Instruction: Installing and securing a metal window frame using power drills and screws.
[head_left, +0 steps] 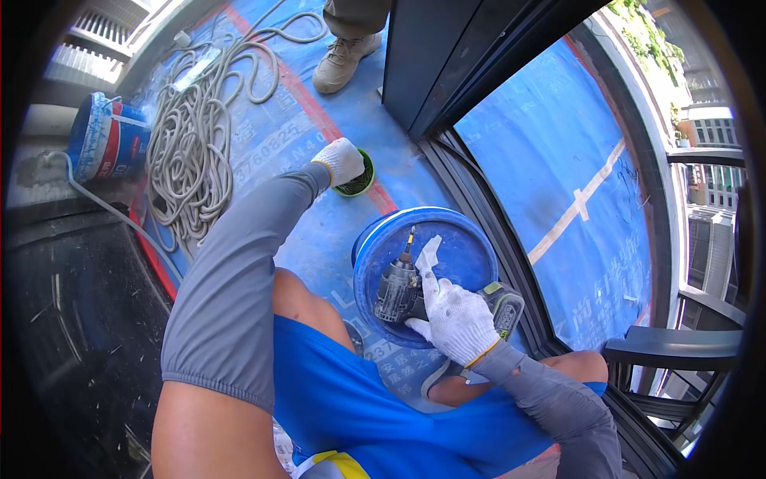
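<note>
My left hand (341, 161), in a white knit glove, is closed at the rim of a small green tub (364, 177); dark, thin pieces lie inside it. A blue bucket (471, 239) stands between my knees and the tub. On its top lies a cordless impact driver (392, 292) with a bit pointing away from me. My right hand (461, 323), also gloved, is wrapped over the driver's handle, its index finger stretched forward. Beyond that fingertip sits a torn white scrap (428, 253). The driver's battery (504, 310) shows to the right of my hand.
A heap of grey rope (191, 152) lies at the far left beside a tipped blue bucket (112, 137). Another person's shoe (343, 62) is at the far side. A dark door frame (447, 64) and floor track (487, 215) run along the right. Blue sheeting (271, 172) covers the floor.
</note>
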The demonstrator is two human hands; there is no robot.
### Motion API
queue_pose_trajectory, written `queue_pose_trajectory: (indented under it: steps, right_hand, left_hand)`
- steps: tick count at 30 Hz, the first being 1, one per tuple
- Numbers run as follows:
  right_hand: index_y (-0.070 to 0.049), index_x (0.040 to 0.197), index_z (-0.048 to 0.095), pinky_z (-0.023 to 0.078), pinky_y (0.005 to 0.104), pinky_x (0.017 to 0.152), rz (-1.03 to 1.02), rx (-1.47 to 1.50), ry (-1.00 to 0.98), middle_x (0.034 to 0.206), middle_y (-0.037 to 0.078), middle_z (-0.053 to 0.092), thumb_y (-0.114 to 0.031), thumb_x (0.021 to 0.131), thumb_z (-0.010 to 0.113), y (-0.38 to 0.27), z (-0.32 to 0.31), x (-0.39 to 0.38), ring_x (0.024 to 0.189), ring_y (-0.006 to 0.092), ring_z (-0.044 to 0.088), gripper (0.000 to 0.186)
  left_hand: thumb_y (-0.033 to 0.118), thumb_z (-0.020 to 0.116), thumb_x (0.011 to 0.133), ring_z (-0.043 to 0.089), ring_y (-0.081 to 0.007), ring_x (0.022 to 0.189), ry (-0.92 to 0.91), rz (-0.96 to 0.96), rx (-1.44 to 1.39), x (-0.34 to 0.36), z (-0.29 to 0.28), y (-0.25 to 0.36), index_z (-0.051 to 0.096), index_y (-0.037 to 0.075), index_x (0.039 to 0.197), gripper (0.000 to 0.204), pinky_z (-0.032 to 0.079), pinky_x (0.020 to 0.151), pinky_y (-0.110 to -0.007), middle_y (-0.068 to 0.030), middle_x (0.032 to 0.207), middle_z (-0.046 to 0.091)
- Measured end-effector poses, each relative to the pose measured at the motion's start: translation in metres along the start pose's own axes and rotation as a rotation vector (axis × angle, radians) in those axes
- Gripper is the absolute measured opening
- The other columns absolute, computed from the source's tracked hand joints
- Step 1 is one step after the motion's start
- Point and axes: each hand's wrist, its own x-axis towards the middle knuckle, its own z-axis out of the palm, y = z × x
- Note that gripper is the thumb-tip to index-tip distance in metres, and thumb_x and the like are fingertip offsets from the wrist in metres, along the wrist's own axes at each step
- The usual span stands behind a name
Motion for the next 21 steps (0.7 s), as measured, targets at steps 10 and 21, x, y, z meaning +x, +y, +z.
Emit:
queue_pose_trajectory:
  steps: [10, 21]
  right_hand:
    - [0.008, 0.163, 0.031, 0.063, 0.0434, 0.07, -0.009, 0.012, 0.112, 0.098, 0.018, 0.07, -0.048, 0.09, 0.082, 0.004, 0.012, 0.0, 0.085, 0.0322, 0.076, 0.105]
    - [0.009, 0.131, 0.056, 0.064, 0.046, 0.075, -0.01, 0.018, 0.144, 0.105, 0.022, 0.072, -0.038, 0.092, 0.079, 0.006, 0.01, -0.01, 0.094, 0.0365, 0.077, 0.065]
  left_hand:
    - [0.018, 0.073, 0.087, 0.078, -0.0305, 0.08, 0.039, -0.006, -0.06, -0.017, -0.004, -0.028, 0.082, 0.013, 0.084, 0.011, 0.058, 0.07, -0.043, -0.0085, 0.082, 0.078]
    - [0.018, 0.061, 0.106, 0.069, -0.013, 0.077, -0.068, -0.092, -2.037, -0.117, -0.159, -0.012, 0.069, 0.002, 0.116, 0.021, 0.056, 0.068, -0.026, -0.0042, 0.097, 0.073]
